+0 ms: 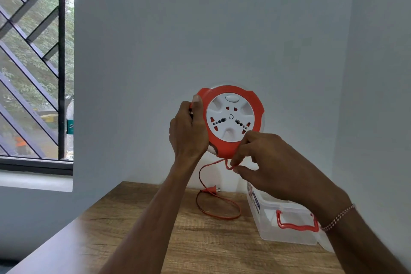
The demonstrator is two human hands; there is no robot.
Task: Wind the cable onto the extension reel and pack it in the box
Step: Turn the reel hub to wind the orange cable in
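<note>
Head view, left hand (188, 131) closed around the left rim of the orange-and-white extension reel (233, 120) held upright above the wooden table (133, 229), right hand (264, 162) pinching the orange cable (201, 176) just below the reel, loose cable and plug (211, 189) lying on the table, clear plastic box (287, 222) under the right wrist

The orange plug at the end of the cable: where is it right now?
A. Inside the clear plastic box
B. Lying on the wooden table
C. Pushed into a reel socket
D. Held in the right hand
B: the orange plug lies on the wooden table, left of the clear plastic box, with slack cable looped beside it.
</note>
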